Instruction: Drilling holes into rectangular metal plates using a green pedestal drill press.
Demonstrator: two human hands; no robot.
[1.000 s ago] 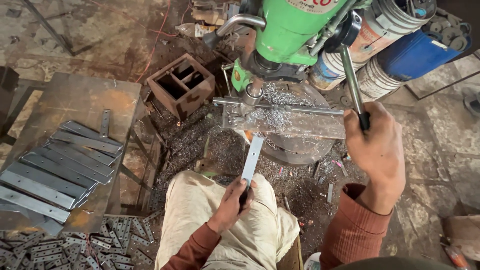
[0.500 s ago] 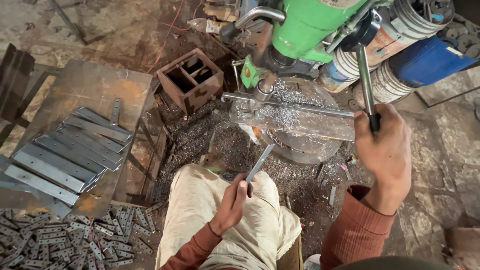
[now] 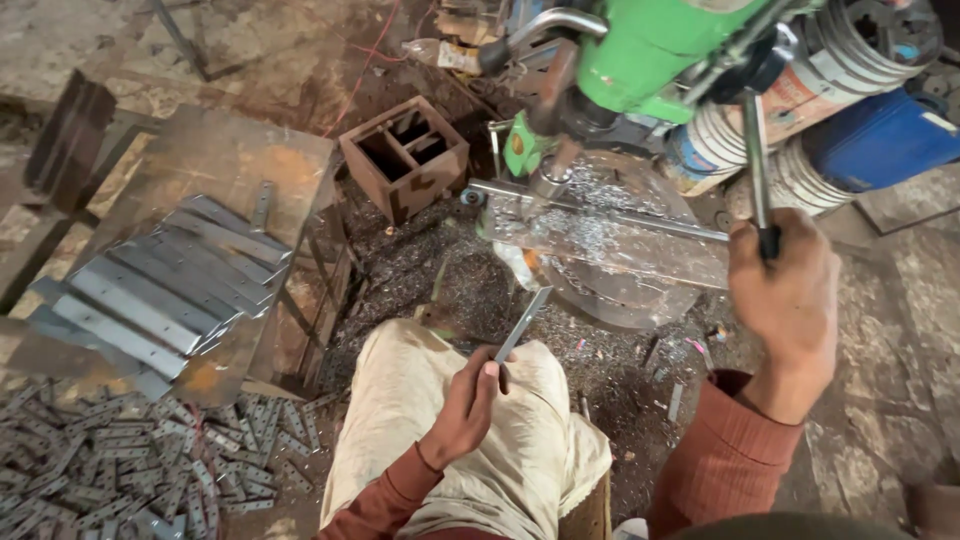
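My left hand (image 3: 463,407) rests over my knee and grips a flat grey metal strip (image 3: 524,322) by its near end; the strip points up toward the drill table. My right hand (image 3: 788,300) is closed around the dark knob of the drill press feed lever (image 3: 756,160). The green drill press head (image 3: 640,50) stands above a round metal table (image 3: 620,250) covered in bright shavings, with a long bar lying across it.
A stack of grey metal strips (image 3: 150,290) lies on a rusty plate at the left. Several small drilled plates (image 3: 120,470) are heaped at the lower left. A rusty open box (image 3: 405,155) stands behind. White buckets (image 3: 800,100) and a blue drum (image 3: 880,135) sit at the right.
My left hand has drawn the metal strip back from the drill table toward my knee and tilted it. My right hand stays on the lever.
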